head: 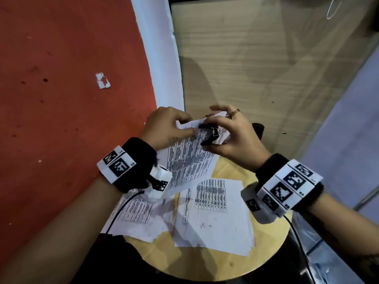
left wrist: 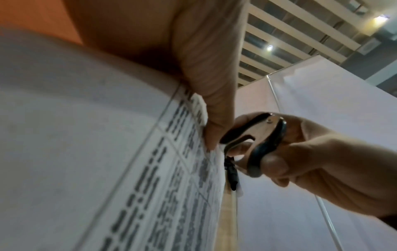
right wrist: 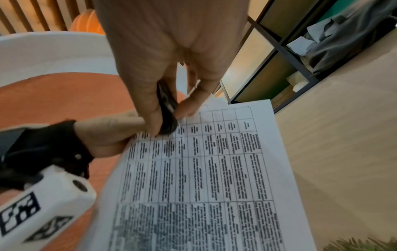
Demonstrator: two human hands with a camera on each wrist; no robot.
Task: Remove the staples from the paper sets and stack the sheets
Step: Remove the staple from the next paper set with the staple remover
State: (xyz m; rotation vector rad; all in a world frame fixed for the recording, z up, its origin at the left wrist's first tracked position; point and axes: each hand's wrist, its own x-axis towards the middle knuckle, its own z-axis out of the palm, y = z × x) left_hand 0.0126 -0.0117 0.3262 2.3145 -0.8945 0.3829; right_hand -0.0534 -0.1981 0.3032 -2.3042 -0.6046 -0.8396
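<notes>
My left hand point(head: 180, 128) pinches the top corner of a printed paper set point(head: 188, 160), lifted above a round wooden table point(head: 205, 263). The same paper set point(right wrist: 204, 169) fills the right wrist view, and the paper set point(left wrist: 107, 152) also fills the left wrist view. My right hand point(head: 217, 132) grips a black staple remover point(head: 211, 136) and holds its claws at that corner. In the left wrist view the staple remover point(left wrist: 255, 141) sits beside my left thumb point(left wrist: 214, 110). The staple itself is hidden.
Loose printed sheets point(head: 213, 212) lie spread on the table, some overlapping at the left point(head: 139, 214). A dark object point(head: 258, 128) stands behind my right hand. Orange floor point(head: 71, 78) lies to the left, wood-look floor point(head: 256, 58) beyond.
</notes>
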